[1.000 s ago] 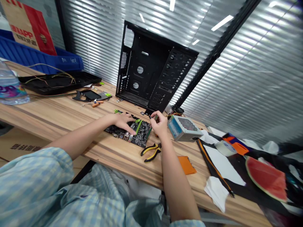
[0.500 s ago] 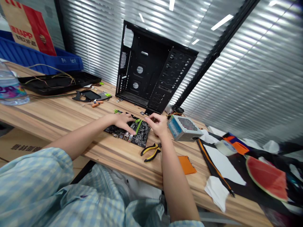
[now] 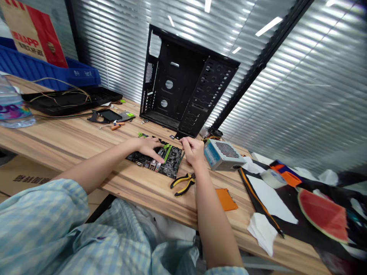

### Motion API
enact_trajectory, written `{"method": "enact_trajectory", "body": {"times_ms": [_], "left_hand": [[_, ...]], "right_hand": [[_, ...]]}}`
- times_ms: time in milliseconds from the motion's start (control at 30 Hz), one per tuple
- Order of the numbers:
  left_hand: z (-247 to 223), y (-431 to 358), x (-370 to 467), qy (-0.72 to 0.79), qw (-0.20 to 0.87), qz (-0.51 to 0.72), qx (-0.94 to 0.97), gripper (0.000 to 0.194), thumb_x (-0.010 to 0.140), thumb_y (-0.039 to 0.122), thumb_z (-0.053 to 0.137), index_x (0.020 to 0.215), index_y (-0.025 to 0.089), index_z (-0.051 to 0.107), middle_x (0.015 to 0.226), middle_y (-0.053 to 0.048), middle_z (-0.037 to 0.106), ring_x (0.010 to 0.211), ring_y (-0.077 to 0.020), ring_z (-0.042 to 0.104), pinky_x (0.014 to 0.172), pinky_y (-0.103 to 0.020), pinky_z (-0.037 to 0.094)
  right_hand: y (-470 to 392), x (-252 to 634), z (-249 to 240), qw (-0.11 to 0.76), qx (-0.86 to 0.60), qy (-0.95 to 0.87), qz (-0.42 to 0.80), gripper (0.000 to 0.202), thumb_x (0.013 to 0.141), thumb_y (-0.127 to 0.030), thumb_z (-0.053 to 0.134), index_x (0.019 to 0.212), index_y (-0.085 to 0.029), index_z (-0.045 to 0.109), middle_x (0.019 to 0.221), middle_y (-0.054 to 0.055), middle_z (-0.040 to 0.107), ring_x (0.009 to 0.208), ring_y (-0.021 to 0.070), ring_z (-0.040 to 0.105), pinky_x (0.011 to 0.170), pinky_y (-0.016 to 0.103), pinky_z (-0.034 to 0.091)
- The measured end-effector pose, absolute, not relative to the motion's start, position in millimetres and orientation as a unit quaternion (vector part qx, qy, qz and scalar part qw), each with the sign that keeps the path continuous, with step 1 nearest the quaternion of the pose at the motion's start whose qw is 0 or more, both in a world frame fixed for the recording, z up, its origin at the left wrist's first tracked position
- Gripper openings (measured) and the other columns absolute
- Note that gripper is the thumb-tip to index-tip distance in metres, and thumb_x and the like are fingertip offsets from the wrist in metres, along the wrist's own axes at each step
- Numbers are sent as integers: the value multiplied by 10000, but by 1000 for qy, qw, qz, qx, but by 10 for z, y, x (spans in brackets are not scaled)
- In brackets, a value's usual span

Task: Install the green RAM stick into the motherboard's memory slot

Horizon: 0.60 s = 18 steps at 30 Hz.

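Observation:
A dark motherboard [image 3: 173,162] with bright green slots lies flat on the wooden table. My left hand [image 3: 150,148] rests on its left and middle part, thumb and fingers spread. At the board's right edge is my right hand [image 3: 193,151], its fingers closed together; whatever they may hold is too small to make out. Pliers with yellow and black handles [image 3: 183,184] lie just below the board, beside my right wrist.
Behind the board stands an open black computer case [image 3: 183,80]. A power supply [image 3: 223,154] sits to the right, an orange drive [image 3: 226,199] near my right forearm. Further right are tissue [image 3: 262,233] and watermelon [image 3: 323,215]. A black panel [image 3: 71,100] and bottle [image 3: 14,107] are left.
My right hand has shifted slightly right, and its fingers have drawn closer together. My left hand and the motherboard have stayed in place.

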<state>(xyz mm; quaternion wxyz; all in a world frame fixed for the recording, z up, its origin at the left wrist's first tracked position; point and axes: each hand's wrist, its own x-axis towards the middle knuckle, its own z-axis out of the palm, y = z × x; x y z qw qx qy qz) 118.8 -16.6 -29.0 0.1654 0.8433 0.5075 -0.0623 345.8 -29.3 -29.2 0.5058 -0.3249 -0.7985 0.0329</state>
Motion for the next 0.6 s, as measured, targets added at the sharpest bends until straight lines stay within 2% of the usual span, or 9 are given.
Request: {"method": "enact_trajectory", "body": {"times_ms": [300, 600], "left_hand": [[-293, -157, 1182, 507, 163, -63, 844, 1080, 558, 867, 529, 1456, 286, 382, 1511, -115, 344, 1356, -408, 290, 1076, -490, 279], [-284, -161, 1187, 508, 162, -68, 843, 1067, 560, 878, 515, 1454, 312, 378, 1495, -112, 365, 1339, -396, 322, 1079, -503, 269]], "right_hand": [[-293, 3454, -319, 558, -288, -774, 78, 387, 908, -348, 414, 670, -190, 676, 504, 3, 571, 499, 138, 563, 548, 263, 431], [-300, 3441, -321, 536, -291, -788, 82, 408, 897, -358, 415, 591, -197, 632, 473, -5, 559, 467, 124, 546, 530, 255, 422]]}}
